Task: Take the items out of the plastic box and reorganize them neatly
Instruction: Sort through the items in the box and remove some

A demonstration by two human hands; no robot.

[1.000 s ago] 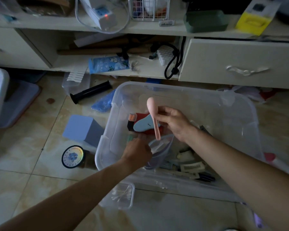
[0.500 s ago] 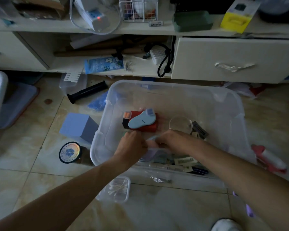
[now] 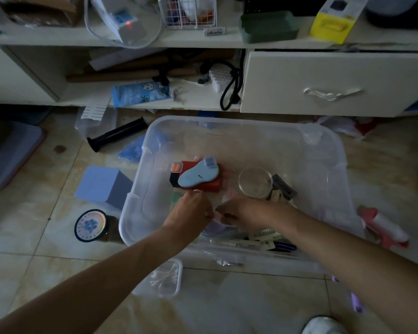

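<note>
A clear plastic box [image 3: 343, 165] stands on the tiled floor. Inside lie a red box [image 3: 212, 185] with a light blue sock-shaped item [image 3: 198, 175] on top, a round clear lid [image 3: 255, 183], dark and cream combs [image 3: 284, 186] and several small cards near the front wall. My left hand [image 3: 191, 213] and my right hand [image 3: 241, 210] meet low in the box, both pinching a clear plastic bag [image 3: 215, 226]. The bag's contents are hidden by my hands.
On the floor left of the box lie a blue-grey box [image 3: 99, 186], a round tin [image 3: 89, 225], a black tube [image 3: 117, 135] and a small case of cotton swabs [image 3: 164, 280]. A red and white item [image 3: 384, 227] lies on the right. A white cabinet with a drawer [image 3: 331, 83] stands behind.
One second ago my right hand held a pink spoon-like stick above the box. It has come down to the clear bag beside my left hand, and the stick is out of sight.
</note>
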